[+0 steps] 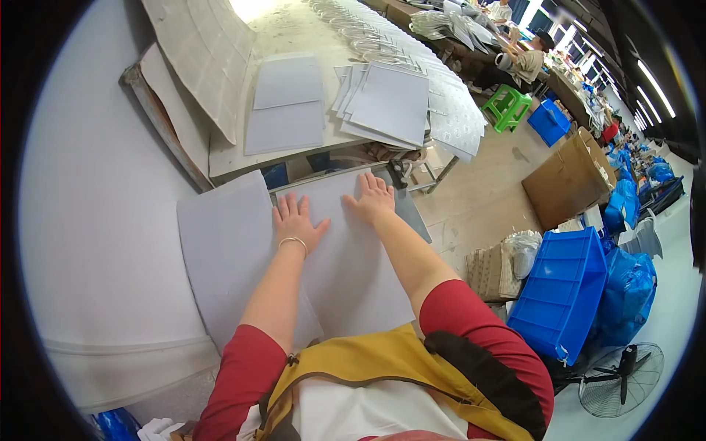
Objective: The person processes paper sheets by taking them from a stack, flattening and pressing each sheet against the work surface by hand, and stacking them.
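Two large pale grey sheets lie before me, a left sheet (228, 257) and a right sheet (357, 272), with their edges meeting or overlapping near the middle. My left hand (298, 222) rests flat near the top of the right sheet by its left edge, fingers spread, a bracelet at the wrist. Near that sheet's top right corner, my right hand (373, 197) lies flat with its fingers apart. Neither hand grips anything. Just beyond my right hand is a small black clamp-like part (397, 173) at the edge of a dark surface.
A pale table (228, 160) ahead bears stacked grey sheets (390, 103) and rows of looped pieces. To the right are a green stool (507, 107), a cardboard box (566, 180), a blue crate (560, 290) and a fan (621, 380). People sit farther back.
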